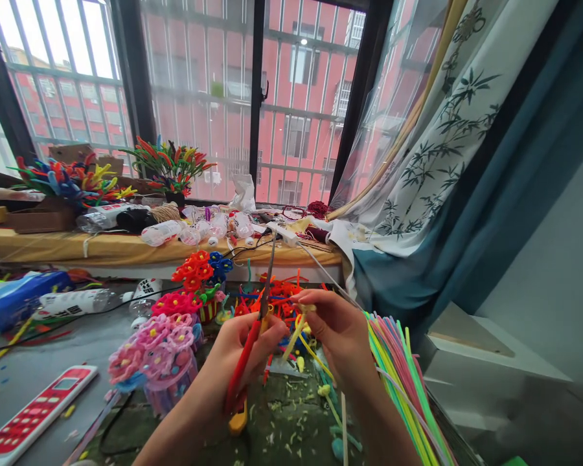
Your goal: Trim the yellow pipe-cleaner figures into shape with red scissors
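Note:
Red-handled scissors (245, 366) rest in my left hand (247, 349), their blades pointing up and away. The fingers of that hand are curled round them, close to a small yellow loop. My right hand (337, 327) pinches a pale yellow fuzzy stem piece (296, 333) between thumb and fingertips, just right of the scissors. Behind both hands lies a heap of red and orange fuzzy stems (284, 291). Yellow clippings (291, 421) are scattered on the dark green surface below.
Pink flowers (158, 349) and red flowers (194, 268) stand left of my hands. A bundle of long coloured stems (398, 375) lies right. A red-and-white remote (39, 414), bottles (75, 303) and a cluttered window ledge (126, 249) are also visible.

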Demonstrator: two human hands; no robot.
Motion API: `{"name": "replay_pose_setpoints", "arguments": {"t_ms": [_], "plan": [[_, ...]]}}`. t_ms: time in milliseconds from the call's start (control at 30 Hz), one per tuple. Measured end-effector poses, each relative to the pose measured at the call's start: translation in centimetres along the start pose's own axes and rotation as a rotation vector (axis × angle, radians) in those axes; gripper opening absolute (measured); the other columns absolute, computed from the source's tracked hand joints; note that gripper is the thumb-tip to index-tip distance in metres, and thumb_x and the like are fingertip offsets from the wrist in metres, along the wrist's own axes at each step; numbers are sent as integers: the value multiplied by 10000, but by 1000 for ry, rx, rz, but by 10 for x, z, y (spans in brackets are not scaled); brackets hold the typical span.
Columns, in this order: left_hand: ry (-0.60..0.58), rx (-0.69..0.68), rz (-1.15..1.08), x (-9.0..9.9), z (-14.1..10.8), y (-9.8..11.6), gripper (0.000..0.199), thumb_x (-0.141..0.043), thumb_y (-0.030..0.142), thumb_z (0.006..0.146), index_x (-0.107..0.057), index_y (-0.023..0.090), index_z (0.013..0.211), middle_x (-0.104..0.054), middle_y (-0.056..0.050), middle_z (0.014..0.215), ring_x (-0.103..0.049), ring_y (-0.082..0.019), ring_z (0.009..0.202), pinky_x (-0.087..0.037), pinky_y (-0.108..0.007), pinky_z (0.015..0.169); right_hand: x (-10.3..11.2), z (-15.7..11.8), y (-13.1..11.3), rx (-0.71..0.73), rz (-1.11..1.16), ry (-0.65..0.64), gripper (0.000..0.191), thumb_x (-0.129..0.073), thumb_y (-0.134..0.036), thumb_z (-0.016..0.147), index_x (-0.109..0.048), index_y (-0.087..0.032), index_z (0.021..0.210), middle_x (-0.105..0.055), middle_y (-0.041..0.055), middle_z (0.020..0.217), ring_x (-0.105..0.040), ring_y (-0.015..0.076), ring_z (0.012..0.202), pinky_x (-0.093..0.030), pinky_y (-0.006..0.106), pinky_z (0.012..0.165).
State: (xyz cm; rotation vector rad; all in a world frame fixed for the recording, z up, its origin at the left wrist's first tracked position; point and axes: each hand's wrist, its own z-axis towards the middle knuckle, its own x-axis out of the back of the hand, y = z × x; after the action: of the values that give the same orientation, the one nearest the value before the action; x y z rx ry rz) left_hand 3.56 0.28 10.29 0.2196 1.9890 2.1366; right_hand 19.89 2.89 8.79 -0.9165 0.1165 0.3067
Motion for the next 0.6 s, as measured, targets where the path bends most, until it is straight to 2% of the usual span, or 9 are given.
{"name": "replay_pose_setpoints", "arguments": {"t_ms": [100, 233, 367, 600], "plan": [[-23, -11, -52, 2, -1, -3, 420, -618, 540, 870, -459, 202, 677, -311, 118, 454, -201, -45, 407, -135, -169, 372, -10, -2, 1, -32, 53, -78, 94, -722, -254, 846, -753, -273, 933, -769, 31, 964, -703, 199, 945, -547, 332, 877], [-55, 13, -105, 3, -1, 0, 414, -689, 513, 820, -456, 202, 676, -302, 123, 468, -182, -41, 413, -129, -169, 376, -18, -4, 3, -62, 104, -104, 70, -732, -274, 837, -755, -266, 902, -772, 31, 955, -711, 202, 937, -560, 344, 874], [-5, 28, -104, 1, -1, 4, 391, -750, 485, 746, -492, 202, 667, -292, 128, 452, -193, -46, 405, -140, -168, 368, -20, -5, 7, -69, 127, -90, 86, -757, -294, 813, -757, -262, 892, -779, 36, 952, -716, 207, 941, -563, 356, 886], [-22, -8, -59, 3, 2, 0, 317, -793, 356, 702, -520, 196, 682, -278, 126, 483, -180, -36, 413, -123, -163, 386, -27, -7, 9, -116, 211, 19, 107, -809, -305, 754, -769, -272, 847, -795, 29, 939, -727, 214, 905, -586, 367, 851]]}}
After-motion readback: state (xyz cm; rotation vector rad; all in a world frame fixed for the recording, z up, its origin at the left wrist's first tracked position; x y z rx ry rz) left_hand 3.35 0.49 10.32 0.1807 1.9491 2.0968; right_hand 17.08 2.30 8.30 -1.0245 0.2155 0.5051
